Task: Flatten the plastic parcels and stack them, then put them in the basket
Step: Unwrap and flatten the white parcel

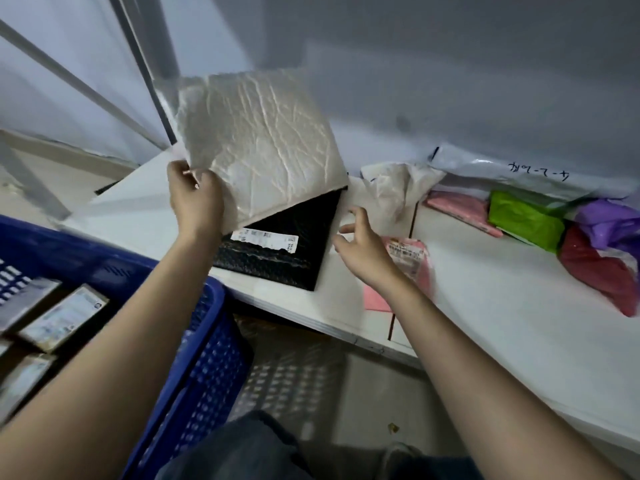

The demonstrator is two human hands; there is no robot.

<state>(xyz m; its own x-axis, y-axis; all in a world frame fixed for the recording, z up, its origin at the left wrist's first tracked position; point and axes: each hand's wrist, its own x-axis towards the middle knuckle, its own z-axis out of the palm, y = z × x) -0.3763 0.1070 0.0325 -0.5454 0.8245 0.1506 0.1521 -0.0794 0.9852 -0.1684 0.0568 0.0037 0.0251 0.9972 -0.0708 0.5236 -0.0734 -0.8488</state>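
My left hand (195, 199) grips the lower left corner of a wrinkled white padded parcel (259, 143) and holds it tilted up above the table. Under it lies a flat black bubble parcel (287, 251) with a torn white label. My right hand (363, 244) hovers open just right of the black parcel, fingers spread, holding nothing. A pink parcel (412, 261) lies partly beneath my right wrist. The blue plastic basket (207, 358) stands at the lower left, below the table edge.
A crumpled white bag (398, 188), a grey bag with handwriting (502, 174), and pink (457, 209), green (526, 220), purple (609, 223) and red (602, 268) parcels lie on the white table (485, 306) at the right. Boxes (62, 317) sit in the basket. A metal frame (145, 64) rises at the left.
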